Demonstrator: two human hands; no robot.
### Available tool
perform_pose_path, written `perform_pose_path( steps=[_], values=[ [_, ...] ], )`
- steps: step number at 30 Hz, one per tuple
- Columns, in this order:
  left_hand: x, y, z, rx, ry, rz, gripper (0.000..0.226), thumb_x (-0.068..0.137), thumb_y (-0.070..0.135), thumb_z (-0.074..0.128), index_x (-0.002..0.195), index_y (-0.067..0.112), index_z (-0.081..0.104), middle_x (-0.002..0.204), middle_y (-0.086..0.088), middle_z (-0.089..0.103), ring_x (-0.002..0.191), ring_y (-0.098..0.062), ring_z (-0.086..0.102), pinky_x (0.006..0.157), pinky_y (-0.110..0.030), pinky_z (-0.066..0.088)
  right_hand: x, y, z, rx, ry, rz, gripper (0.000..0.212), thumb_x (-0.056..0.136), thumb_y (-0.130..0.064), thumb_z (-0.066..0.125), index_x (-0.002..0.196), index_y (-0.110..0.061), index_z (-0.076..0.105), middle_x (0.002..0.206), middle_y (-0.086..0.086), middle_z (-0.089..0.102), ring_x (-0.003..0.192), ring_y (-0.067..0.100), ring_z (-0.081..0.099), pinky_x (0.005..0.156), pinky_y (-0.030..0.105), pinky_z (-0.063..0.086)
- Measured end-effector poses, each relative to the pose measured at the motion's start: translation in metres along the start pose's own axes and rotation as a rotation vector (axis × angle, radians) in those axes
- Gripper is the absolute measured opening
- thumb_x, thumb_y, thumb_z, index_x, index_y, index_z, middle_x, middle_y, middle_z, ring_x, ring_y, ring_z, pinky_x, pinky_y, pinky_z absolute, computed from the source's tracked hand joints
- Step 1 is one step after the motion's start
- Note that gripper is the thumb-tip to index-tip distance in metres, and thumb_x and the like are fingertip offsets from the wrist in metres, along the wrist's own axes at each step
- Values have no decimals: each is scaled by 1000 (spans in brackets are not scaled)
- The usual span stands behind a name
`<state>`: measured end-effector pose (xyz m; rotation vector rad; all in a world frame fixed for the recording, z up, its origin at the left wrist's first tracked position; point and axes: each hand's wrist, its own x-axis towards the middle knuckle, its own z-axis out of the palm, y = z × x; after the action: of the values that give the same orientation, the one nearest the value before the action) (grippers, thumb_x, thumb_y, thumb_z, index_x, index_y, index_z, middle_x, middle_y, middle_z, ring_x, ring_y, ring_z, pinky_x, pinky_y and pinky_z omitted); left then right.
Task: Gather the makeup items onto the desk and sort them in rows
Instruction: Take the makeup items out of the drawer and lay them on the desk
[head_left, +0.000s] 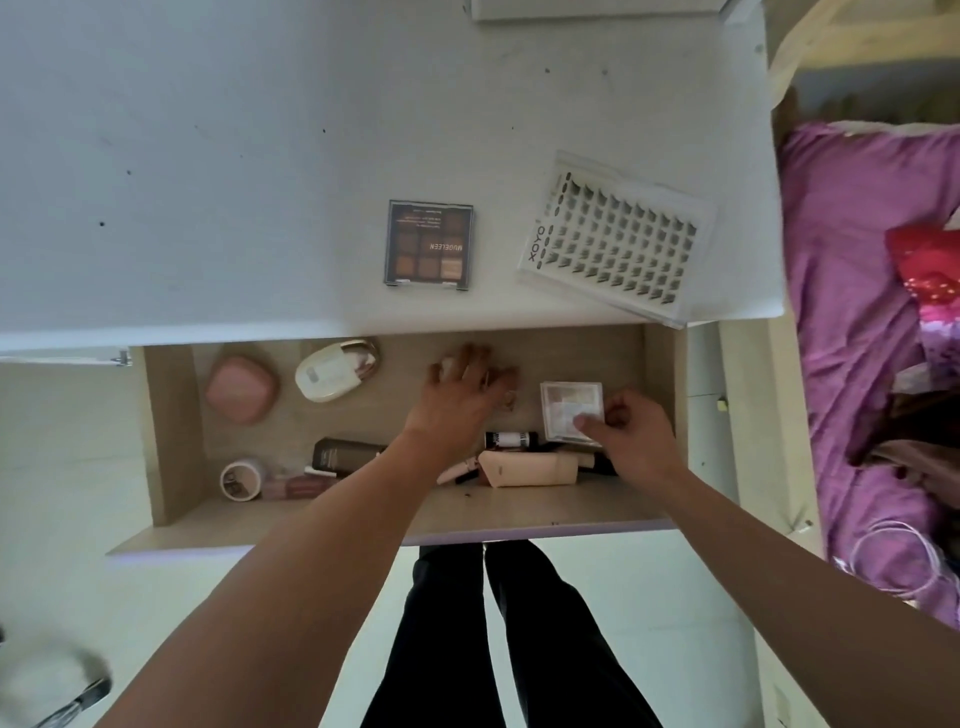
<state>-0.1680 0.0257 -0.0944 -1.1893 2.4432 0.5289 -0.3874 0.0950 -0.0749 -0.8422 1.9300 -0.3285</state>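
On the white desk (208, 156) lie a brown eyeshadow palette (428, 243) and a clear tray of false lashes (618, 236). Below it the wooden drawer (171, 415) stands open. My left hand (462, 395) reaches into the drawer's middle, fingers spread over a small item that I cannot make out. My right hand (631, 434) pinches a clear square compact (563, 410) at its near corner. Also in the drawer: a pink compact (240, 388), a cream oval case (335, 370), a dark tube (345, 454), a beige tube (530, 467) and a small white jar (240, 479).
A bed with a purple cover (852, 312) stands close to the desk's right side. A white box edge (597, 8) shows at the desk's far end. My legs (519, 634) stand under the drawer front. A blurred object (52, 686) sits at lower left.
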Motion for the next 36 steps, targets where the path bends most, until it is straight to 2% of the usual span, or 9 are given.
perform_pose_path(
  steps=[3, 6, 11, 14, 18, 22, 25, 31, 36],
  values=[
    [-1, -1, 4, -4, 70, -61, 77, 74, -5, 58, 145, 16, 36, 134, -17, 45, 120, -37, 43, 84, -45, 44, -2, 4, -1, -2, 4, 10, 25, 82, -28, 78, 80, -16, 56, 79, 5, 65, 70, 17, 60, 57, 26, 41],
    [-4, -2, 6, -44, -1, -159, 67, 80, -3, 53, 143, 6, 33, 137, -18, 39, 123, -36, 40, 88, -43, 44, -3, 7, -2, -16, -2, 26, 24, 83, -28, 77, 80, -19, 55, 79, 3, 65, 72, 19, 61, 59, 28, 45],
    [-22, -5, 1, -215, -14, -284, 42, 82, 6, 56, 123, 2, 51, 129, -18, 43, 118, -33, 41, 87, -41, 46, -13, -2, -5, -7, 0, 0, 22, 83, -23, 77, 82, -15, 56, 79, 3, 66, 71, 17, 62, 58, 25, 44],
    [-54, -10, -17, -363, 167, -334, 42, 77, 10, 66, 118, -1, 59, 118, -20, 50, 112, -36, 48, 84, -42, 49, -33, -36, -7, -19, -48, -102, 15, 85, -22, 75, 86, -16, 62, 80, -1, 69, 72, 10, 66, 58, 21, 49],
    [-94, -26, -40, -423, 338, -360, 42, 72, 22, 75, 110, 4, 67, 108, -14, 57, 102, -34, 56, 76, -41, 53, -55, -87, 5, -57, -119, -248, 13, 85, -29, 75, 90, -26, 64, 81, -7, 70, 75, 13, 69, 70, 44, 59],
    [-129, -66, -78, -482, 547, -443, 37, 73, 25, 75, 106, 9, 70, 97, -10, 59, 86, -29, 60, 70, -35, 53, -71, -162, 18, -139, -146, -467, 14, 91, -36, 66, 103, -31, 61, 91, -14, 67, 80, 6, 64, 75, 33, 58],
    [-135, -102, -109, -509, 620, -519, 37, 76, 25, 76, 109, 9, 69, 100, -10, 58, 84, -26, 60, 71, -33, 52, -60, -219, 33, -287, -70, -590, 28, 95, -37, 60, 120, -24, 61, 104, -7, 68, 88, 12, 63, 78, 30, 52],
    [-122, -153, -147, -503, 535, -600, 44, 84, 32, 68, 122, 11, 62, 119, -11, 56, 103, -29, 59, 87, -35, 45, -27, -287, 65, -516, -43, -565, 30, 97, -35, 54, 125, -25, 60, 120, 0, 67, 105, 21, 62, 78, 29, 42],
    [-111, -185, -150, -504, 403, -597, 43, 88, 34, 65, 124, 10, 58, 123, -9, 51, 109, -27, 54, 92, -36, 45, -13, -309, 88, -721, -13, -597, 33, 101, -30, 44, 130, -21, 58, 125, 7, 62, 113, 26, 56, 86, 36, 45]
  ],
)
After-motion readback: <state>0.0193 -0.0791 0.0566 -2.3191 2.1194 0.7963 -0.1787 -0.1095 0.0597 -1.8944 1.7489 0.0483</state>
